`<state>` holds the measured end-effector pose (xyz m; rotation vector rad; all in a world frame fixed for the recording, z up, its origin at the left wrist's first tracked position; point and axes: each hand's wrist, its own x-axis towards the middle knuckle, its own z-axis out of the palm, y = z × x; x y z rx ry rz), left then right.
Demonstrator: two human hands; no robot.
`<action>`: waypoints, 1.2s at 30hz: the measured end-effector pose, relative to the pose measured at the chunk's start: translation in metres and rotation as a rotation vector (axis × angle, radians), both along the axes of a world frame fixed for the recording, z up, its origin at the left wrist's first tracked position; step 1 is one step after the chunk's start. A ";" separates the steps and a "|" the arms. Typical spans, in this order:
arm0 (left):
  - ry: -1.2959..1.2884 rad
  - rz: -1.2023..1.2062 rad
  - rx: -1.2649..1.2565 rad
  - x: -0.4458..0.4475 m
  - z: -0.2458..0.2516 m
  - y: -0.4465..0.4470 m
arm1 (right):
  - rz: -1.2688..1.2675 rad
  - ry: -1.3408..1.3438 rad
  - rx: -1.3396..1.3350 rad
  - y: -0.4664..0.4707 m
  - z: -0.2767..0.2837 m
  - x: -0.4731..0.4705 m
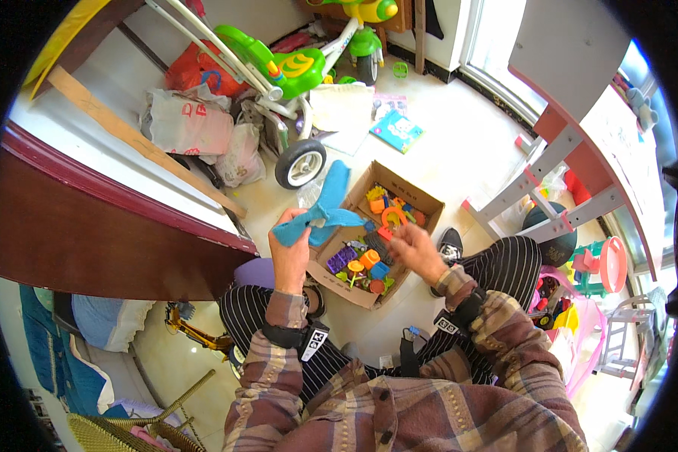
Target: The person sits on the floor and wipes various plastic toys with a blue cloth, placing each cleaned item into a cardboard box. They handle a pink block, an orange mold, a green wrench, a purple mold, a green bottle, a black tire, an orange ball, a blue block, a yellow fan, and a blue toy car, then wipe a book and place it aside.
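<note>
My left hand (290, 248) grips a blue cloth (334, 195), whose loose ends stick out above and to the right of my fist. Over the cardboard box (339, 282), my right hand (417, 251) pinches an orange-and-red arch-shaped toy (394, 216) at its red end. Inside the box are colourful plastic toys, among them a purple block (342, 259), an orange block (370, 259), a blue block (379, 270) and an orange flower piece (355, 266). A dark grey ridged item (377, 246) lies partly hidden near my right fingers.
A green-and-white tricycle (300, 164) stands beyond the box, beside stuffed plastic bags (189, 121). A blue book (396, 131) lies on the floor. To the right are a table with metal legs (505, 198) and a dark ball (551, 234). A dark red wooden panel (107, 226) rises at left.
</note>
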<state>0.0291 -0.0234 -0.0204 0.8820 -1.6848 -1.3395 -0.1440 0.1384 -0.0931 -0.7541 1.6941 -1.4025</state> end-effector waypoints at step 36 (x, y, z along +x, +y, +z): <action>-0.137 -0.107 -0.103 -0.005 -0.014 0.017 | -0.048 -0.085 0.653 0.031 -0.162 0.002</action>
